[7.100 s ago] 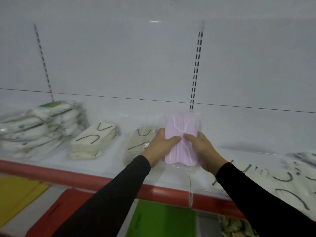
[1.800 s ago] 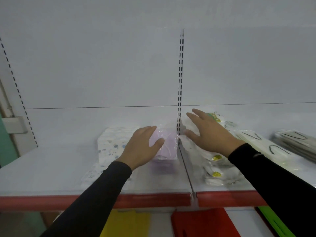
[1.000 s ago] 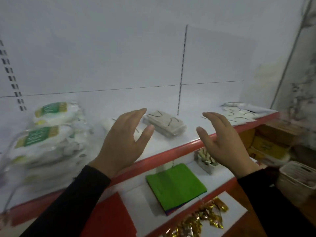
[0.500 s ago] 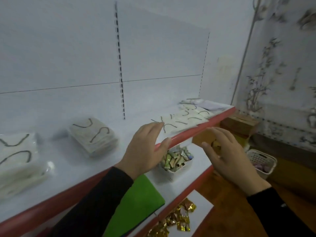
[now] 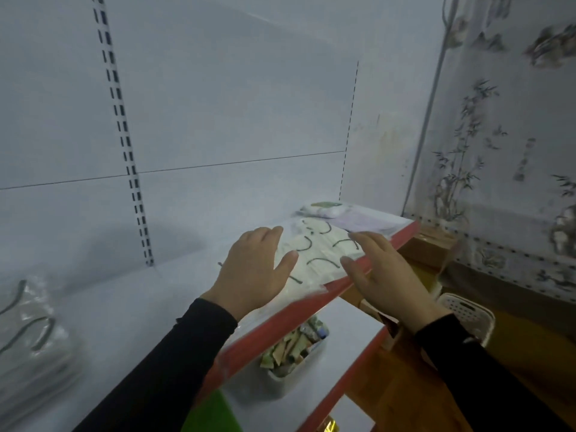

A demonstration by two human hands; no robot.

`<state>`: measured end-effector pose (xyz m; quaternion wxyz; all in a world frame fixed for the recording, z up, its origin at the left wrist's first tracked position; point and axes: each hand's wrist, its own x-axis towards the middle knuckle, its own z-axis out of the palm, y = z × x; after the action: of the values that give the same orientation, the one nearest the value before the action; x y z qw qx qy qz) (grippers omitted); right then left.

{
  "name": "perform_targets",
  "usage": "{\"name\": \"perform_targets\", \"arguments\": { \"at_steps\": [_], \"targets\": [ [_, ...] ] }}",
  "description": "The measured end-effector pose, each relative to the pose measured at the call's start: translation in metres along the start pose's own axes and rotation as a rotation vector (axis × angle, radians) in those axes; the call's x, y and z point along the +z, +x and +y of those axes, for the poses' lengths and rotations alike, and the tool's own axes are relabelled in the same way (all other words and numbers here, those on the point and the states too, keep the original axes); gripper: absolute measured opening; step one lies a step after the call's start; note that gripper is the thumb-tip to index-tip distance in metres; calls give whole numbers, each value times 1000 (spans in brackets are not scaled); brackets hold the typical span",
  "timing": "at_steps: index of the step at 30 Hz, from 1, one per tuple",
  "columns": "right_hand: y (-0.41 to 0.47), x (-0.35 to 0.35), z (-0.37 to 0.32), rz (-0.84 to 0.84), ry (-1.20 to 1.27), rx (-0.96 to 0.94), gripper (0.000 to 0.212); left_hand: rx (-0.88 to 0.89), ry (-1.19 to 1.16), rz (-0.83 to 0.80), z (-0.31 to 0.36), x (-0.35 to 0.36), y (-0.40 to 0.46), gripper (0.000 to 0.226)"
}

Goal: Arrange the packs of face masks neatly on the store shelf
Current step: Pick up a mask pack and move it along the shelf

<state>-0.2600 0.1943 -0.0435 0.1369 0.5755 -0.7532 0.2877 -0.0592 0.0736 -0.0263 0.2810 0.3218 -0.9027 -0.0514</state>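
A heap of white face mask packs (image 5: 321, 254) with black ear loops lies loose at the right end of the white shelf (image 5: 131, 300), over its red front edge. My left hand (image 5: 252, 272) hovers over the heap's left side, fingers straight and spread. My right hand (image 5: 386, 275) is at the heap's right front, fingers straight, holding nothing. Behind the heap lie a pale purple pack (image 5: 364, 220) and a white pack with a green label (image 5: 324, 209). A blurred stack of white packs (image 5: 28, 332) sits at the far left.
On the lower shelf stands a white tub of small wrapped items (image 5: 293, 347), with a green pad (image 5: 208, 413) to its left. A white perforated basket (image 5: 467, 316) and brown boxes (image 5: 430, 244) lie at the right by the patterned wall.
The view has swung right along the shelf. Both hands, open and holding nothing, have come up to the loose heap of white packs at the shelf's right end.
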Motion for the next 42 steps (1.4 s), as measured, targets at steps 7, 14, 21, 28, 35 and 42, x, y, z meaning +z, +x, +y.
{"name": "perform_targets", "arguments": {
  "at_steps": [7, 14, 21, 28, 35, 42],
  "targets": [
    [77, 17, 94, 3, 101, -13, 49, -93, 27, -92, 21, 39, 68, 61],
    [146, 26, 212, -160, 144, 4, 53, -145, 92, -214, 77, 112, 151, 57],
    [184, 49, 276, -403, 141, -44, 54, -156, 173, -366, 104, 156, 203, 66],
    [196, 62, 289, -564, 184, -111, 35, -92, 252, -439, 109, 178, 233, 59],
    [204, 53, 292, -510, 428, -104, 37, -90, 251, -397, 100, 199, 255, 56],
    [205, 54, 303, -254, 666, 88, 37, -86, 81, -187, 97, 189, 265, 23]
  ]
}}
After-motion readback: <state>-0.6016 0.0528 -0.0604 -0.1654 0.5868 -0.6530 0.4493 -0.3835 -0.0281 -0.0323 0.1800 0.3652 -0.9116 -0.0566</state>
